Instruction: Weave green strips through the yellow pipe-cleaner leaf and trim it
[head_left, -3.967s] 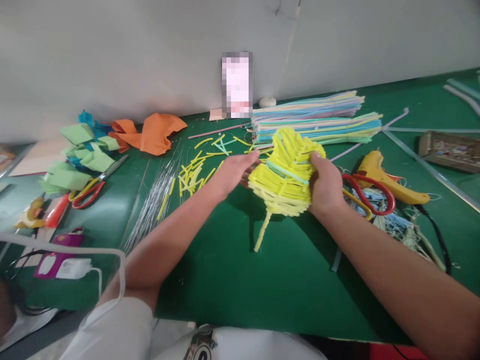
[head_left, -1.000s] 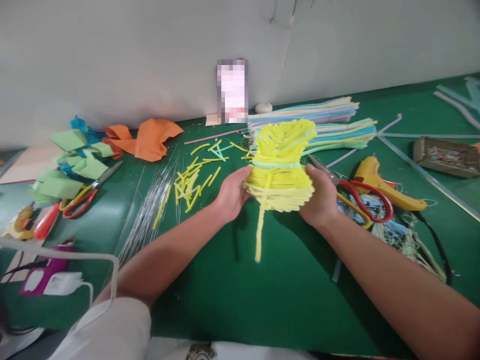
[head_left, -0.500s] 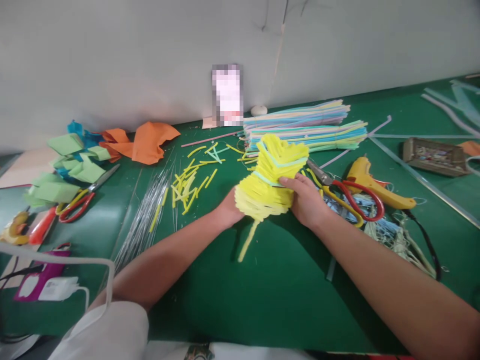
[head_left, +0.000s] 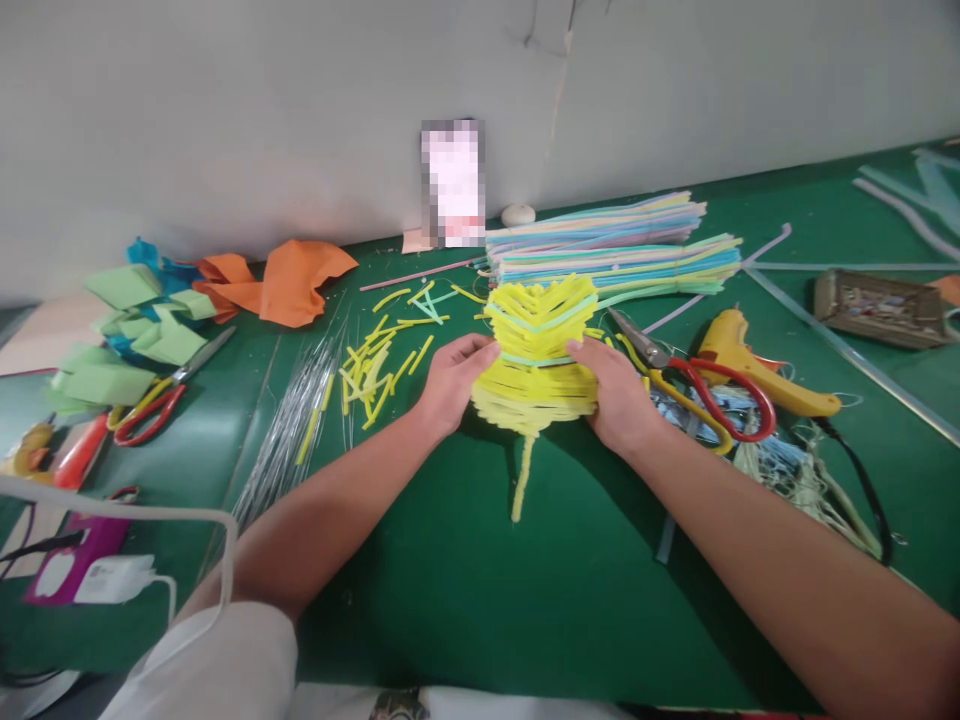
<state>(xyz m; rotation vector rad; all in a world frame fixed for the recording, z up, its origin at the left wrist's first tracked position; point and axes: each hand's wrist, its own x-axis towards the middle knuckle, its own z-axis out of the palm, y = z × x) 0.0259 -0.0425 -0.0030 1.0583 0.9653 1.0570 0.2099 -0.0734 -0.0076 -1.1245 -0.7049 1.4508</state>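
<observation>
A yellow pipe-cleaner leaf (head_left: pixel 536 385) with pale green stripes is held above the green table, its fuzzy stem pointing down toward me. My left hand (head_left: pixel 457 375) pinches its left edge, thumb on top and the other fingers partly hidden behind. On the opposite edge my right hand (head_left: pixel 616 388) grips it the same way, thumb near the lower green stripe. Just right of that hand lie red-and-yellow-handled scissors (head_left: pixel 694 385). Cut yellow pipe-cleaner pieces (head_left: pixel 375 370) are scattered to the left of the leaf.
Bundles of pastel pipe cleaners (head_left: pixel 615 255) lie behind the leaf, near a phone (head_left: pixel 453 185) against the wall. A yellow glue gun (head_left: pixel 757 370) and a small brown box (head_left: pixel 877 310) are at right. Thin wires (head_left: pixel 292 420), orange paper (head_left: pixel 304 280) and a second pair of scissors (head_left: pixel 176 385) are at left.
The leaf has turned so its stem points more nearly straight down. My left hand has come up from beneath it to the left edge, its thumb now visible on top.
</observation>
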